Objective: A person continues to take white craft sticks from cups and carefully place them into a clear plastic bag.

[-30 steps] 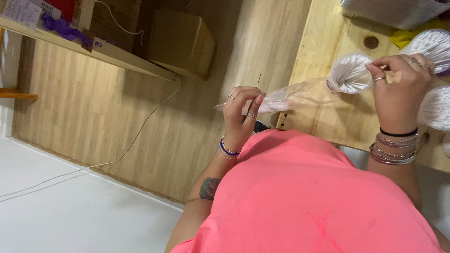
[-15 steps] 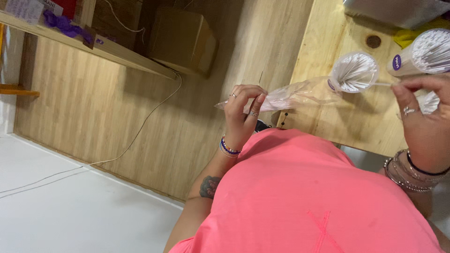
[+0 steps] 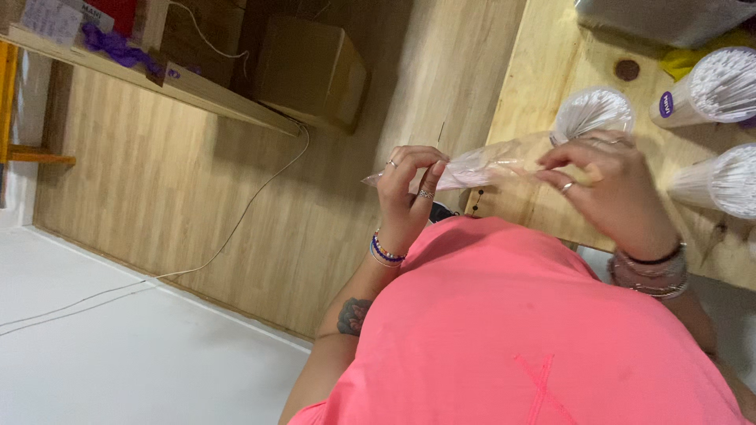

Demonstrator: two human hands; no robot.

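Left hand (image 3: 411,189) pinching the narrow tail of a clear plastic bag of white sticks (image 3: 504,161). Right hand (image 3: 610,185) gripping the bag's wide end, just over the near edge of the wooden table (image 3: 543,71). 2 more bundles (image 3: 720,130) farther along the table.

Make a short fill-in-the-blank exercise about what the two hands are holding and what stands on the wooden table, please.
1. Both hands hold a clear plastic ____ with a bundle of thin white sticks in it.
2. The left hand pinches the bag's ____ end, the right hand the wider part.
3. The bracelets on the left wrist are blue and ____.
4. The table is made of ____.

Missing words: bag; narrow; white; wood
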